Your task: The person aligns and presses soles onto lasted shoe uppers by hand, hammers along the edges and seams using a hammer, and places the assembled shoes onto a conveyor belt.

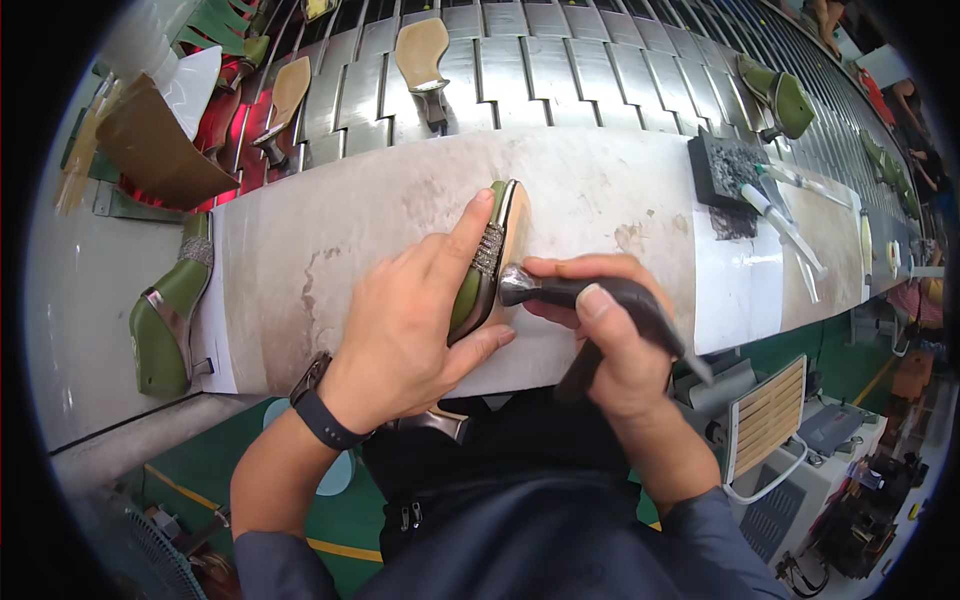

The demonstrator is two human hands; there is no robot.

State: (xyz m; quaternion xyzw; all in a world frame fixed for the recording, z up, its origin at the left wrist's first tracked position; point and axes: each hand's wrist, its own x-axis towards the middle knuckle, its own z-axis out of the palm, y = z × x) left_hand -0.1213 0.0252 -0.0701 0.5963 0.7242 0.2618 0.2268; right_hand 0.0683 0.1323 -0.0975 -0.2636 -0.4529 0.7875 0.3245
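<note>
My left hand (pixel 410 320) is closed around a green shoe (pixel 466 305) with a glittery band, lying on its side over the worktable. The index finger stretches along the upper and the thumb presses near its lower end. The shoe's tan sole (pixel 514 235) faces right. In my right hand (pixel 625 340) is a dark cobbler's hammer (pixel 545 290), gripped close to its head. Its round, shiny metal face is against or very near the sole's edge; contact cannot be told. Part of the hammer's handle is hidden by my fingers.
Another green shoe (pixel 165 340) stands at the table's left end. Tan-soled shoes (pixel 421 55) and a green shoe (pixel 785 100) rest on the slatted metal conveyor (pixel 560 75) beyond. A black block (pixel 722 170) and syringes (pixel 785 230) lie at the right.
</note>
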